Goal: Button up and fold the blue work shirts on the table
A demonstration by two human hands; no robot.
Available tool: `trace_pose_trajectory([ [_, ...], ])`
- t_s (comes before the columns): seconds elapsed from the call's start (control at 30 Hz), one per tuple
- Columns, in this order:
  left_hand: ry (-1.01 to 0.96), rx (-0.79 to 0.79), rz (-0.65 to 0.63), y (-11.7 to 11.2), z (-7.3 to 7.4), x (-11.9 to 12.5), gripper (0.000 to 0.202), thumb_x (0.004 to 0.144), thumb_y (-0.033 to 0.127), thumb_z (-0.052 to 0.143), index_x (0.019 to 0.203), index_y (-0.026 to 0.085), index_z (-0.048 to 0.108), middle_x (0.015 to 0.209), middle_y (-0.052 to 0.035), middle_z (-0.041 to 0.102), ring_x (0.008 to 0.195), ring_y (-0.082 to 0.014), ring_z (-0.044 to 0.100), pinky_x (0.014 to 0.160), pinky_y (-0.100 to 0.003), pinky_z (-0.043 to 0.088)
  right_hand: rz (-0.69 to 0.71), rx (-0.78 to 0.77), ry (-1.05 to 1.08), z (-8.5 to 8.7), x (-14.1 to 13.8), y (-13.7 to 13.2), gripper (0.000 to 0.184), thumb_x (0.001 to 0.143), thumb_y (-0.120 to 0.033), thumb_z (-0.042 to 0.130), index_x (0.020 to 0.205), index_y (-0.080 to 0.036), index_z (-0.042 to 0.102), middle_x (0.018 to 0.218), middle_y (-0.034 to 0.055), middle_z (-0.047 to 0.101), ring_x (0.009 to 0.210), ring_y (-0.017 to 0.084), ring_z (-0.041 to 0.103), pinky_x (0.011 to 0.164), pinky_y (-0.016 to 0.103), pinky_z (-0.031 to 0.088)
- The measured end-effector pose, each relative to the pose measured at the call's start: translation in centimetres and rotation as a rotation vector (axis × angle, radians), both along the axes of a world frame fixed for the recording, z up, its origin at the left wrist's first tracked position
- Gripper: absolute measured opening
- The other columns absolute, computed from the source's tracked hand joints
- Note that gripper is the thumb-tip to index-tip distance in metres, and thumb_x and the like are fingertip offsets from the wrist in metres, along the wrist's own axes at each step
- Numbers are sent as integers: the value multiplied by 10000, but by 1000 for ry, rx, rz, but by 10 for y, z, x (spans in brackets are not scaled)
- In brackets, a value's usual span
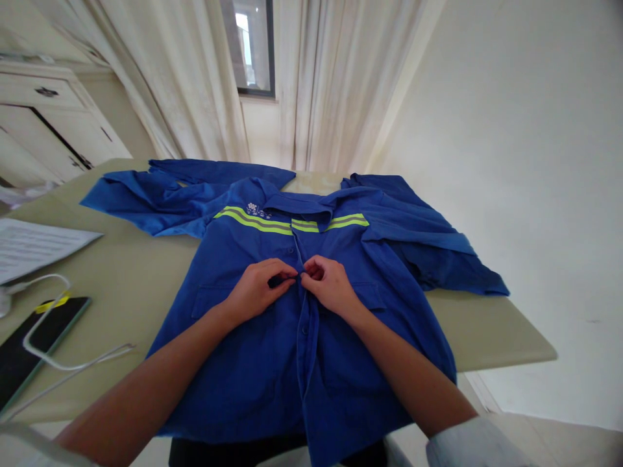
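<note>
My left hand (257,288) and right hand (327,282) meet at the blue work jacket (272,363) placket below its collar, fingers pinched on the fabric edges; phone (34,350) left of the jacket.

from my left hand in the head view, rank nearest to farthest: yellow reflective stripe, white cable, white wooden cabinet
The left hand pinches the blue work shirt.
1. Yellow reflective stripe, just beyond, on the chest.
2. White cable, to the left.
3. White wooden cabinet, far left, behind.
</note>
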State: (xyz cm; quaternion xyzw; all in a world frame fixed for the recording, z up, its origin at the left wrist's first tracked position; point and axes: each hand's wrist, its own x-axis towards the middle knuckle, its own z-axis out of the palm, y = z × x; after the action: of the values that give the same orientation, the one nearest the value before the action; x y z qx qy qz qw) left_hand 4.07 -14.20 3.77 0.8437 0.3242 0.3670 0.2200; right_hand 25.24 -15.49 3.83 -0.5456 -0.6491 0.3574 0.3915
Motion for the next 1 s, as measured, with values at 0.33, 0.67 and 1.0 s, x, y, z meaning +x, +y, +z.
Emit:
trace_pose_trajectory([
  [0.33,-10,71,38,-6,-2,5,78,973,170,655,985,207,724,915,-10,770,856,-155,719,823,-269,562,63,26,83,1,-1,-4,85,785,-255,692,851,-202,688,687,-23,668,602,124,593,581,243,458],
  [0.67,81,28,157,-5,-4,4,86,960,244,656,941,219,735,918,-32,767,866,-196,713,820,-325,565,210,-310,429,2,8,5,267,775,-428,762,878,-182,739,683,-8,682,549,124,617,519,239,470],
  [1.0,94,-16,100,-1,-2,0,176,1030,320,598,1022,220,742,975,-32,785,910,-195,719,852,-329,550,177,-80,209,-4,11,10,290,778,-456,818,866,-184,773,679,-8,636,609,124,529,575,245,421],
])
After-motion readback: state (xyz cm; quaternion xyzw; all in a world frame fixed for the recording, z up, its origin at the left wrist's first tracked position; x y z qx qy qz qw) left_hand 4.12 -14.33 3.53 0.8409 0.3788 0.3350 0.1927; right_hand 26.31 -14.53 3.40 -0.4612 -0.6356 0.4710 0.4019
